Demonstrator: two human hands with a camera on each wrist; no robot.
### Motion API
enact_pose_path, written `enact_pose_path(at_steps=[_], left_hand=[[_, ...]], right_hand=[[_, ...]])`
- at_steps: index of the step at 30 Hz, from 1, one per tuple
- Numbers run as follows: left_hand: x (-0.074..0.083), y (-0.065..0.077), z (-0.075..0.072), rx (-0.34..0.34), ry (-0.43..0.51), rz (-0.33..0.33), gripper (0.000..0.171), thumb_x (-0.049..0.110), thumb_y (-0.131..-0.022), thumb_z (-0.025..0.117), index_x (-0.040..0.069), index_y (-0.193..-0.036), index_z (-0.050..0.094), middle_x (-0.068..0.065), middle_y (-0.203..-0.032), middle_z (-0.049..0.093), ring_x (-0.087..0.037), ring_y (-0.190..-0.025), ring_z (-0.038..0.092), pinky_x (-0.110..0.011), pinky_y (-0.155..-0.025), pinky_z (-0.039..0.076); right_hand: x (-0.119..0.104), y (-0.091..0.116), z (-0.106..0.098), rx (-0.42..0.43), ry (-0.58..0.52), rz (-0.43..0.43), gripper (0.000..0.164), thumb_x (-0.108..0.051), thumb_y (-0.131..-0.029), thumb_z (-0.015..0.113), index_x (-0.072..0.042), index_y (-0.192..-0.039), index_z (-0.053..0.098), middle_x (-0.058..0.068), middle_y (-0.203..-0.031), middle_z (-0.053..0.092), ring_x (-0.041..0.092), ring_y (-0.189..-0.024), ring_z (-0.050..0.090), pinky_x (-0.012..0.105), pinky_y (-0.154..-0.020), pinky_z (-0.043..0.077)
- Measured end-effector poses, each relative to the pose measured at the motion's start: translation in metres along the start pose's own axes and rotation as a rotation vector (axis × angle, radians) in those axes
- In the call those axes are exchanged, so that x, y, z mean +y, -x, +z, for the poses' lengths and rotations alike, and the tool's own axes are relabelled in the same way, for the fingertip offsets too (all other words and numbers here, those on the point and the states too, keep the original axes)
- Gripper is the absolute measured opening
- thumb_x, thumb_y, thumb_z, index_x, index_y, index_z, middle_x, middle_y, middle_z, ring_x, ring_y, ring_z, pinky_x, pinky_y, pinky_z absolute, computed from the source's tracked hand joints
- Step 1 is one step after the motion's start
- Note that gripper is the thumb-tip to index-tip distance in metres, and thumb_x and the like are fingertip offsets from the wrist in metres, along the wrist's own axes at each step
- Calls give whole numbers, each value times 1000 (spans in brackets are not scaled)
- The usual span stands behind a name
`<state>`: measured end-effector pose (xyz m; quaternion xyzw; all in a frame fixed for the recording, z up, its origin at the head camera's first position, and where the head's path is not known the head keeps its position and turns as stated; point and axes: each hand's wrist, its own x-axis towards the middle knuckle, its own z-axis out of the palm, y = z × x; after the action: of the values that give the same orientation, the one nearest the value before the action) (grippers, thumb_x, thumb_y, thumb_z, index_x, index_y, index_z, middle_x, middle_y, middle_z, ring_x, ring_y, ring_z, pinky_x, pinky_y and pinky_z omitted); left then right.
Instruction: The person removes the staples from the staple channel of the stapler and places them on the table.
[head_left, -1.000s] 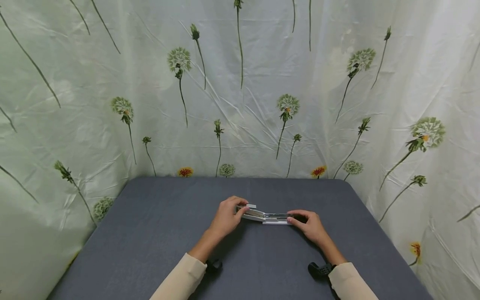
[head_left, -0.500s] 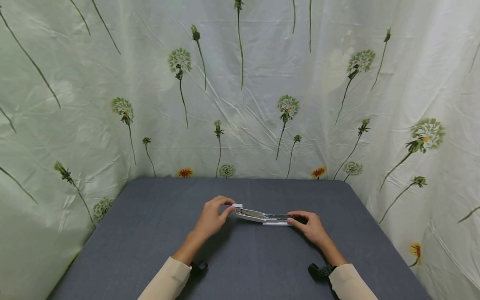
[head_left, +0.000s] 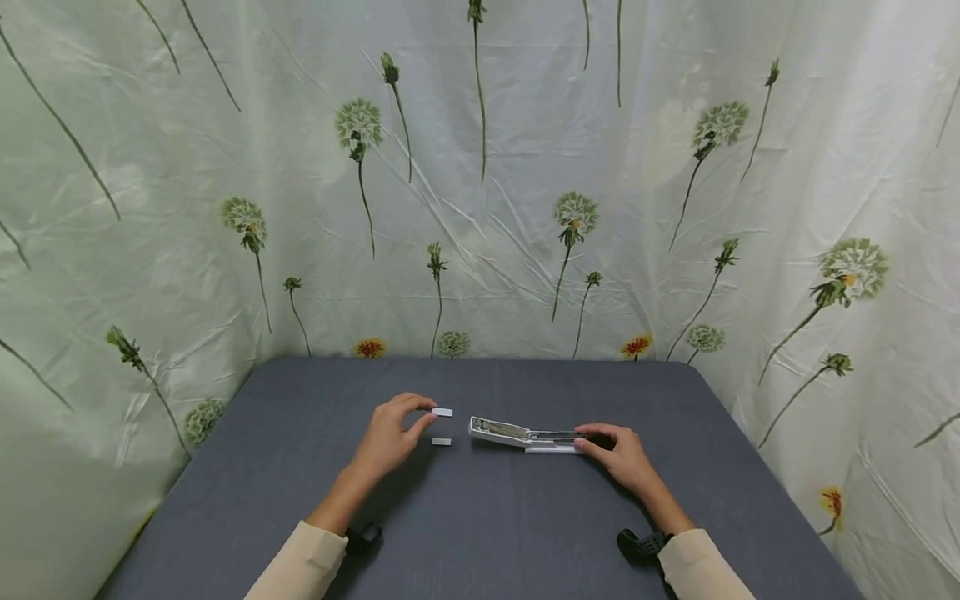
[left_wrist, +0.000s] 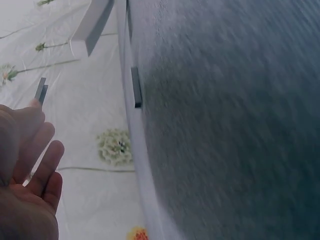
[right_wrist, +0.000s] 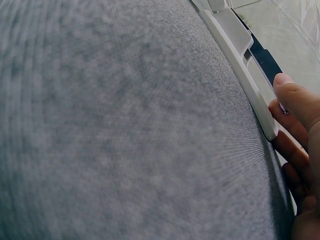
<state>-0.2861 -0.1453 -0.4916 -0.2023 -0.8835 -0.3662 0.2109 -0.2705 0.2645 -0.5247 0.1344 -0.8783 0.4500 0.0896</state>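
Observation:
A white stapler (head_left: 501,431) lies folded wide open on the table, its upper arm tipped up to the left and the metal staple channel (head_left: 553,434) showing on the right. My right hand (head_left: 617,447) holds its right end; in the right wrist view the thumb and fingers pinch the end of the dark metal channel (right_wrist: 265,60) above the white base (right_wrist: 242,75). Left of the stapler, my left hand (head_left: 392,432) pinches a short staple strip (head_left: 443,412) between thumb and fingertips, raised over the table. A second staple strip (head_left: 442,442) lies on the table below it.
The table (head_left: 480,533) has a dark grey cloth top with rounded far corners. Behind and beside it hangs a pale curtain (head_left: 480,208) printed with dandelions. Black straps (head_left: 641,544) sit at both wrists, near the beige sleeves.
My left hand has moved left, away from the stapler, carrying the staple strip. The second strip has come into view on the table. My right hand stays at the stapler's right end.

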Motion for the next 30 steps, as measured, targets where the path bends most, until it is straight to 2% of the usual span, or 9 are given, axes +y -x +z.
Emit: enact_pose_path(at_steps=[3, 7, 11, 24, 30], left_hand=[[-5, 3, -6, 1, -3, -7, 15, 20, -93, 78, 16, -107, 79, 0, -107, 75, -22, -103, 71, -48, -89, 57], [-12, 6, -12, 10, -10, -7, 16, 20, -93, 78, 14, -108, 78, -2, -108, 75, -24, -104, 71, -50, -90, 57], [-19, 9, -18, 13, -33, -19, 16, 20, -92, 79, 15, -108, 78, -2, -108, 75, -25, -104, 71, -51, -90, 56], [-32, 18, -25, -46, -93, -55, 15, 21, -92, 79, 16, -106, 79, -3, -108, 77, -29, -103, 70, -54, -89, 55], [-39, 19, -24, -94, -102, -99, 15, 21, -89, 82, 17, -103, 80, -1, -106, 77, -30, -105, 70, -55, -93, 54]], right_hand=[[0, -1, -1, -9, -6, 2, 27, -19, -93, 78, -8, -118, 77, 11, -111, 77, 13, -94, 69, 28, -82, 55], [21, -5, 2, -9, -19, -10, 27, -27, -93, 79, -18, -118, 78, 5, -112, 77, 6, -94, 68, 26, -82, 55], [24, -7, 1, -10, -18, -3, 26, -31, -92, 80, -22, -117, 79, 2, -112, 77, 4, -94, 68, 26, -83, 55], [23, -4, 2, -6, -45, -17, 26, -27, -92, 79, -19, -117, 78, 5, -113, 77, 6, -95, 68, 26, -81, 55], [22, -4, 2, -3, -38, -10, 25, -27, -92, 79, -20, -117, 79, 3, -112, 78, 4, -94, 67, 25, -82, 54]])
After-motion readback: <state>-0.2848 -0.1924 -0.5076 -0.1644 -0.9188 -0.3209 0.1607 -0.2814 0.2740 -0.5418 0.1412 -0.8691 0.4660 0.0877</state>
